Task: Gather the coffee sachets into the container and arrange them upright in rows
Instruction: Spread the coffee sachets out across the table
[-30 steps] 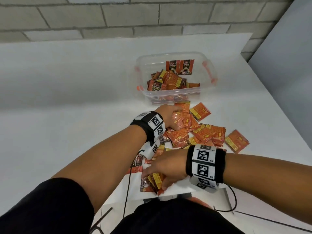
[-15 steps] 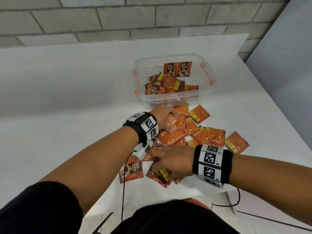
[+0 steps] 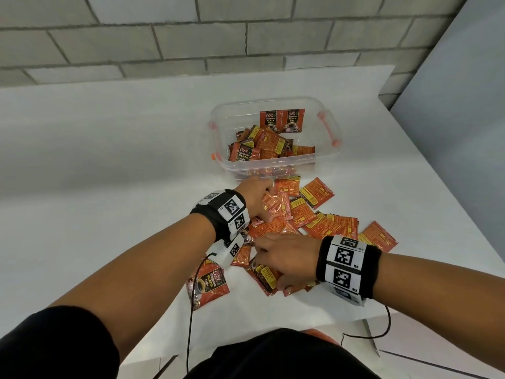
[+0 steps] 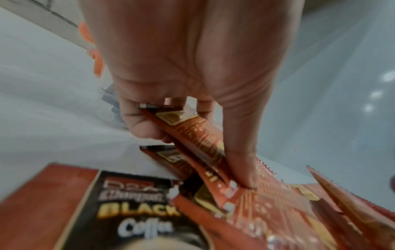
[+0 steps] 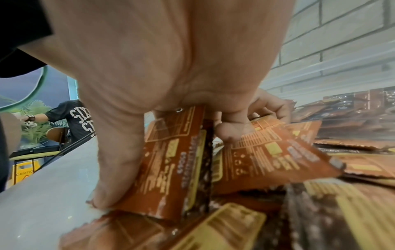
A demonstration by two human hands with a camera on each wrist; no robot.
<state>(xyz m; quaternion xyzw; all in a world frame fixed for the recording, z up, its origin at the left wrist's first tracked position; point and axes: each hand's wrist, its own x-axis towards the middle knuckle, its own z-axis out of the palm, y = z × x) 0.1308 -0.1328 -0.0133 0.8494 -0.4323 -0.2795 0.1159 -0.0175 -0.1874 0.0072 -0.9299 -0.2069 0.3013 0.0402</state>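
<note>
Since a second before, both hands had slid up the pile: the left hand (image 4: 181,94) pinched sachets (image 3: 314,214) near the container (image 3: 325,157), the right hand (image 3: 284,253) clutched more. Light, slippery, floppy; best gripped by edges, bunched.

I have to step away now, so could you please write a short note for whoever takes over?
Left hand grips a few sachets off the pile near the container.
Right hand grips sachets at the pile's near edge.
Done: many sachets lie jumbled in the container; two stand upright against its far wall.
Left: gather the loose pile on the table, then stand everything upright in rows.
</note>
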